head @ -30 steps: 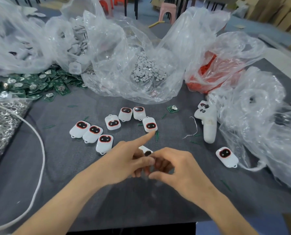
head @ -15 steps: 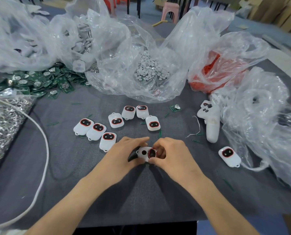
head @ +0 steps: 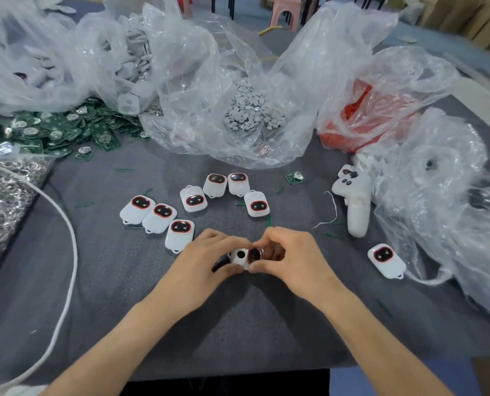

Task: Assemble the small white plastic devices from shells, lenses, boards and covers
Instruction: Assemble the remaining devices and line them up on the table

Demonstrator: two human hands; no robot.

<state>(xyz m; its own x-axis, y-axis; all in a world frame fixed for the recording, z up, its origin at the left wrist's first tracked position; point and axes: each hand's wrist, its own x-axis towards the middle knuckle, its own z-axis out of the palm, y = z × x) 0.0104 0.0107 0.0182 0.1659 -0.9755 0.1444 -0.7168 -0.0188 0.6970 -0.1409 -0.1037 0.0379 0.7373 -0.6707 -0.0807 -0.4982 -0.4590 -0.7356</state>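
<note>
White shell [head: 240, 257] with round hole, face up, pinched between left hand [head: 200, 264] and right hand [head: 292, 261]; dark red-rimmed lens [head: 254, 255] at its right end, under right fingertips. Seven finished devices [head: 195, 199] face up in loose arc just beyond, eighth device [head: 385, 260] apart at right. Green boards [head: 66, 130] heaped far left, single board [head: 295, 177] right of arc

finished white devices [head: 194, 199]: 8 | white shell [head: 239, 257] in hand: 1 | left hand [head: 203, 264] + right hand [head: 292, 261]: 2 | lone green board [head: 295, 177]: 1 | white controller [head: 357, 205]: 1 | white cord [head: 74, 252]: 1 | heaped green boards [head: 66, 130], grey discs [head: 249, 110]: too many to count
</note>
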